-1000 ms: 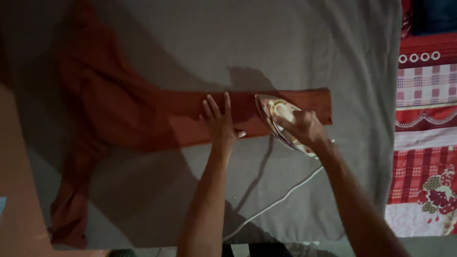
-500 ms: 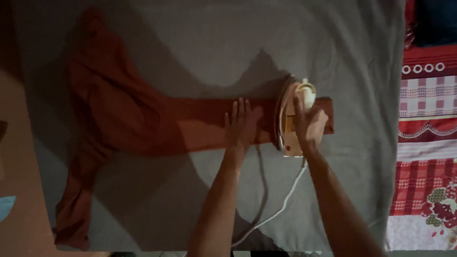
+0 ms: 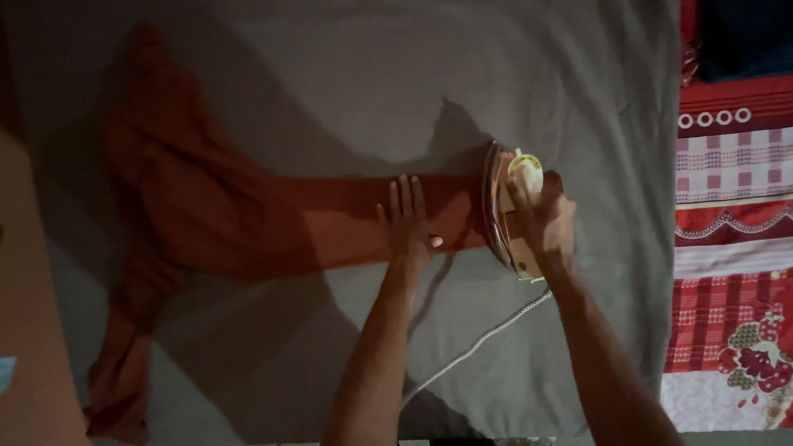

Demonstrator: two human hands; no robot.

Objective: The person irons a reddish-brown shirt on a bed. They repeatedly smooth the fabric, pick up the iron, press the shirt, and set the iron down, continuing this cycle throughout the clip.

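Note:
A rust-orange garment (image 3: 215, 215) lies spread on a grey cloth (image 3: 347, 91), one long leg stretching right. My left hand (image 3: 409, 219) presses flat on that leg, fingers pointing away from me. My right hand (image 3: 545, 219) grips the handle of a cream electric iron (image 3: 508, 211) standing tilted on the leg's right end, its metal soleplate facing left toward my left hand. The iron hides the end of the leg.
The iron's white cord (image 3: 479, 347) trails down across the grey cloth toward me. A red and white patterned quilt (image 3: 731, 248) lies along the right side. Bare tan surface (image 3: 33, 330) shows at the left edge.
A second ago the iron was tipped in my right hand; it then came over the leg's right end. My left hand slid right along the leg, then slightly back.

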